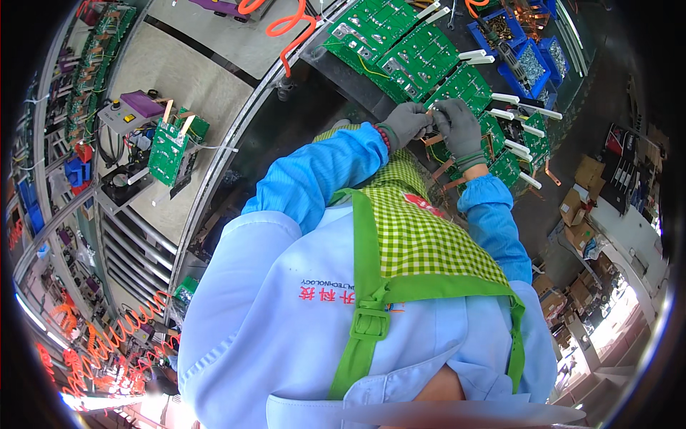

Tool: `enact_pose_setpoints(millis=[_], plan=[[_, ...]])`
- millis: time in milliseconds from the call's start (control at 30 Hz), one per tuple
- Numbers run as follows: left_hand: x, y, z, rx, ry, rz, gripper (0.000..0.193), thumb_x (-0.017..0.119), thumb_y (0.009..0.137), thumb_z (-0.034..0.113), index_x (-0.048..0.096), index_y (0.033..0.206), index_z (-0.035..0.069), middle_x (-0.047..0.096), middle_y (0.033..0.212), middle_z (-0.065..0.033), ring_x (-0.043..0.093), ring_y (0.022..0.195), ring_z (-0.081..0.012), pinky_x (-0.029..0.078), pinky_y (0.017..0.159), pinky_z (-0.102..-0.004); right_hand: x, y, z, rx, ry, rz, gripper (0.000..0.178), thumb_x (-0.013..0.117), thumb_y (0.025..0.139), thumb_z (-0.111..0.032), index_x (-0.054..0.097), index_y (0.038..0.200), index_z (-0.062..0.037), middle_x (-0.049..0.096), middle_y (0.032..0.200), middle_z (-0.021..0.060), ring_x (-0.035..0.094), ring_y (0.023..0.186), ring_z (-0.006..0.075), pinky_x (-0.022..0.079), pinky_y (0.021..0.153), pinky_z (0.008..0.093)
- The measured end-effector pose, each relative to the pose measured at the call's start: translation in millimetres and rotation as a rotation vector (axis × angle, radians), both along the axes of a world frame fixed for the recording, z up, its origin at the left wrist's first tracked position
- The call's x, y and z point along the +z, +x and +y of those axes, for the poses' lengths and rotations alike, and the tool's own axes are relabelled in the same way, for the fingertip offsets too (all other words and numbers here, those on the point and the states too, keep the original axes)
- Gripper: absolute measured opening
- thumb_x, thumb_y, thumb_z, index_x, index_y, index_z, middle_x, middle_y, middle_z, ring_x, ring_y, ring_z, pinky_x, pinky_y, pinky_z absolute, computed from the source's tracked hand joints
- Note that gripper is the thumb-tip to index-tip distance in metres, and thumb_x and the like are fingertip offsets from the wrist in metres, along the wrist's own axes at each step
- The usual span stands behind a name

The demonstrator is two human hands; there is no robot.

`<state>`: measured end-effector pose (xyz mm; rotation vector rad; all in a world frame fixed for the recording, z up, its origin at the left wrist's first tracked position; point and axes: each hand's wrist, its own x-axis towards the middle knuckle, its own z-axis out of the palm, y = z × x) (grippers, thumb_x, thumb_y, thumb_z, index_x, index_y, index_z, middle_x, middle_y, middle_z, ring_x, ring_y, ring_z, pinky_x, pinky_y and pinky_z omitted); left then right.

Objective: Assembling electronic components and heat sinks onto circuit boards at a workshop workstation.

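Observation:
Both my hands wear grey gloves and meet at the near edge of the workbench. My left hand (404,123) has its fingers pinched together, and my right hand (459,130) is closed right beside it, fingertips almost touching. Whatever sits between them is too small to make out. Just beyond lie green circuit boards (420,58) in a row, with white strips sticking out to the right. Under and beside my right hand are more green boards (493,137) with copper-coloured strips (443,169).
Blue bins (530,70) of small metal parts stand at the far right. An orange coiled hose (291,28) hangs beyond my left arm. On the left, a conveyor (204,79) carries a green board assembly (168,154) near a grey control box (127,116). Cardboard boxes (587,175) lie right.

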<state>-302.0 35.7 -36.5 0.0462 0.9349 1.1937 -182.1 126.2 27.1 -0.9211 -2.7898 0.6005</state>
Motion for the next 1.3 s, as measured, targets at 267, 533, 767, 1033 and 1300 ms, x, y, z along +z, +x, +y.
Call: enact_pose_setpoints(millis=[267,533,767,1033,1300], plan=[[3.1,0.1,-1.7,-0.003,0.008,0.046,0.009,0.059,0.084,0.004,0.058,0.09,-0.002,0.059,0.068,-0.0055,0.052,0.05,-0.0078,0.041,0.043,-0.0189,2.7,-0.9,-1.7,0.032,0.016,-0.044,0.015,0.059,0.083,-0.02,0.06,0.095,-0.0112,0.059,0.096,0.0102,0.06,0.086,0.0297,0.05,0.07,0.0396],[-5.3,1.1,-1.2,0.004,0.012,0.029,0.01,0.059,0.084,0.005,0.058,0.091,-0.003,0.059,0.069,-0.0058,0.053,0.05,-0.0085,0.042,0.044,-0.0195,2.5,-5.7,2.6,0.114,-0.053,0.037,0.015,0.058,0.084,-0.02,0.059,0.095,-0.0097,0.058,0.094,0.0116,0.059,0.085,0.0314,0.049,0.071,0.0402],[-0.2,-4.4,-2.8,-0.014,0.026,0.037,0.014,0.058,0.085,0.011,0.06,0.093,0.0,0.059,0.07,-0.0028,0.05,0.052,-0.0063,0.039,0.045,-0.02,-0.2,-10.4,1.8,0.0,-0.025,-0.088,0.019,0.06,0.082,-0.027,0.059,0.086,-0.0081,0.056,0.091,0.0136,0.058,0.082,0.0326,0.048,0.069,0.0421],[1.6,-2.2,-7.9,0.003,0.052,0.032,0.009,0.053,0.085,0.005,0.061,0.088,0.002,0.058,0.069,-0.0037,0.049,0.049,-0.0075,0.037,0.042,-0.0187,-1.7,-23.6,-1.4,-0.106,-0.039,-0.27,0.031,0.061,0.078,-0.04,0.061,0.085,-0.0089,0.057,0.092,0.0114,0.058,0.086,0.0311,0.048,0.072,0.0413],[0.1,-11.0,-3.8,-0.035,-0.023,-0.05,0.009,0.053,0.088,0.004,0.054,0.096,0.0,0.059,0.081,-0.0071,0.055,0.064,-0.0091,0.044,0.047,-0.0152,-2.8,-1.7,0.0,-0.051,-0.136,0.091,0.026,0.065,0.079,-0.032,0.06,0.094,-0.0117,0.054,0.094,0.0096,0.058,0.085,0.029,0.05,0.071,0.0394]])
